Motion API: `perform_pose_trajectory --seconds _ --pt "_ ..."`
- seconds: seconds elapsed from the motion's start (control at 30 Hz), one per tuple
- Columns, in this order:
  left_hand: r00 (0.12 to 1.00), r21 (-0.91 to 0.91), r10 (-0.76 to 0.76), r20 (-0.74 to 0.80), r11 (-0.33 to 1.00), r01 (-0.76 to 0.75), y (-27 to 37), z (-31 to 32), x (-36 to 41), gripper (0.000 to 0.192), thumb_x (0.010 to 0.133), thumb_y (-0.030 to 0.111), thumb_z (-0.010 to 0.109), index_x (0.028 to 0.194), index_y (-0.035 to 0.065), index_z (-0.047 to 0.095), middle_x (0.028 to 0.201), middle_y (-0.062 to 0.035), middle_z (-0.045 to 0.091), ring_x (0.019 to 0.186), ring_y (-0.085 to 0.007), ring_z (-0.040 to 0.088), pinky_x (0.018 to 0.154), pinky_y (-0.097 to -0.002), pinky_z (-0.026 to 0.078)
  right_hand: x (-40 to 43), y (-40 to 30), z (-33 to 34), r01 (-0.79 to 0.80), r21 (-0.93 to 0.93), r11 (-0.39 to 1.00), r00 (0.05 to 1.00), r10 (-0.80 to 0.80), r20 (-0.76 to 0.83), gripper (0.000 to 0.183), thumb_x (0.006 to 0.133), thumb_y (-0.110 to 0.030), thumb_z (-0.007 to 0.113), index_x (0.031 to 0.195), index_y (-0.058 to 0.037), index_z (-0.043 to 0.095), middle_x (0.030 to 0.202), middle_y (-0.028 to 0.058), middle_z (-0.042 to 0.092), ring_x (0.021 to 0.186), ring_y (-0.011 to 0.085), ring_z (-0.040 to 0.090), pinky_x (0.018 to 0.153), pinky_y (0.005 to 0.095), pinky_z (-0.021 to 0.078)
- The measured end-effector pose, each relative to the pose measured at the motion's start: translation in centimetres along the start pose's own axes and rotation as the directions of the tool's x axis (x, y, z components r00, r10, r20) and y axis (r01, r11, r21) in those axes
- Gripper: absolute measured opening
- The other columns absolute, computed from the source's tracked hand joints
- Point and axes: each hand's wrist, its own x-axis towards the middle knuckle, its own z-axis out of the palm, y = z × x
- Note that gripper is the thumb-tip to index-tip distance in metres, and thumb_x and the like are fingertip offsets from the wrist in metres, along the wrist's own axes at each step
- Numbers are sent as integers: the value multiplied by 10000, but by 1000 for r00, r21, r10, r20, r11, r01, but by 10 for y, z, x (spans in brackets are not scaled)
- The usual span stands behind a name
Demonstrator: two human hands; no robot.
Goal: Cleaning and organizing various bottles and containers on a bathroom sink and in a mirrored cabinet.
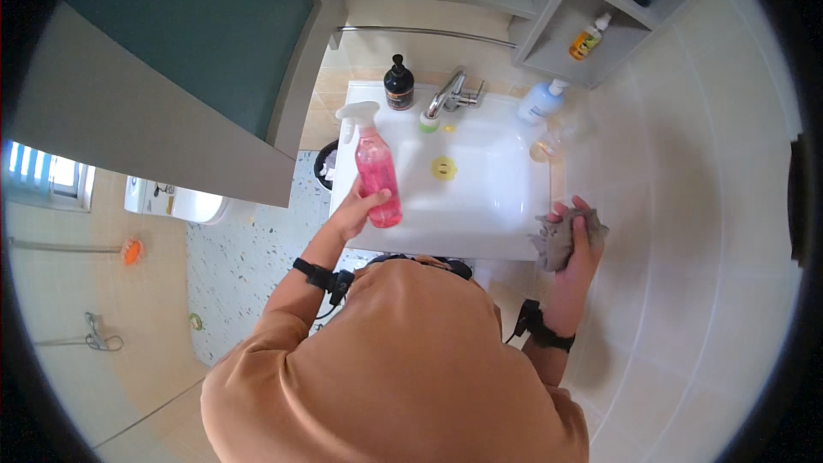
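My left hand [357, 209] is closed around the lower part of a spray bottle [378, 173] of pink liquid with a white trigger head, held over the left side of a white washbasin [476, 206]. Bunched in my right hand [582, 244] is a grey-brown cloth [554, 245], near the basin's front right corner and the tiled wall. In the basin lies a yellow flower-shaped drain cover [443, 168]. A chrome faucet [448, 93] with a green-and-white tip stands at the back.
A black pump bottle [398, 85] stands left of the faucet. At the back right are a light-blue pump bottle [541, 101] and a clear container [543, 150]. A mirrored cabinet door [193, 32] hangs open at upper left; a towel bar [427, 31] and shelves [578, 64] are above the basin.
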Motion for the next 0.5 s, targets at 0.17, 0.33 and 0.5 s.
perform_pose_trajectory --seconds 0.17,0.33,0.5 --pt "921 171 23 -389 984 48 -15 -57 50 664 742 95 738 1298 58 377 1147 -90 557 1065 -212 558 900 -375 469 -6 6 -25 15 48 999 963 -2 -268 310 909 -152 586 1155 32 541 971 171 647 834 228 619 779 356 519" --pt "838 512 335 -431 855 -78 7 -60 99 676 634 24 777 1210 33 423 1122 -105 566 1022 -227 565 892 -370 474 -21 11 -47 17 2 1000 938 -15 -348 301 917 -152 575 1159 23 531 975 164 638 842 228 615 773 352 517" --pt "778 596 471 -415 787 -159 18 -71 166 654 624 47 805 1152 36 419 1112 -112 549 1018 -231 557 881 -368 474 -40 10 -51 -28 -73 997 897 -7 -441 361 909 -200 599 1202 -4 521 999 141 624 870 215 597 803 346 500"
